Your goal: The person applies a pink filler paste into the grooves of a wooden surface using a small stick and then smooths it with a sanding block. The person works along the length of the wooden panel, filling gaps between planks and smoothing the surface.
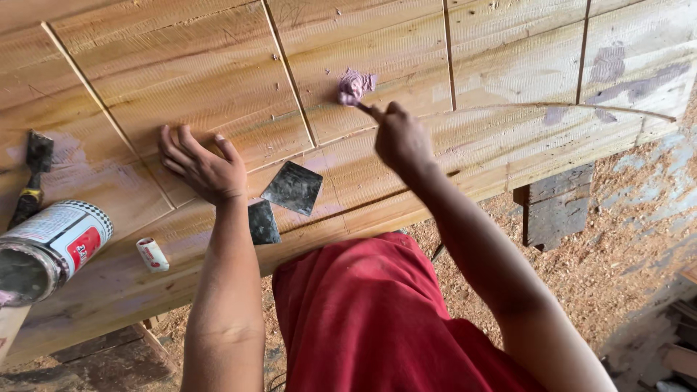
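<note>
The left hand (197,165) lies flat on the wooden desk (218,80), palm down and fingers spread apart, holding nothing. The right hand (398,136) is closed around a thin stick (368,110) (only its short tip shows beyond the fingers), and this tip touches a small lump of pinkish-purple putty (353,86) that sits on the planks, just beside one of the narrow grooves between the boards. The two hands are well apart, the right one further up the desk than the left.

Between the forearms, near the front edge of the desk, lie two dark flat metal scrapers: the larger scraper (292,188) is tilted like a diamond, and the smaller scraper (263,222) lies just beside it, lower and nearer to the edge. To the left of the left arm there is a small white tube (152,255), and further left a round tin can (49,249) lies on its side with its open mouth toward the camera. Above the can a tool with a dark blade and yellow-black handle (30,181) rests on the wood. Purple smears mark the boards at the far right.

The person wears red cloth over the lap, and the floor (602,268) below is covered with sawdust.
</note>
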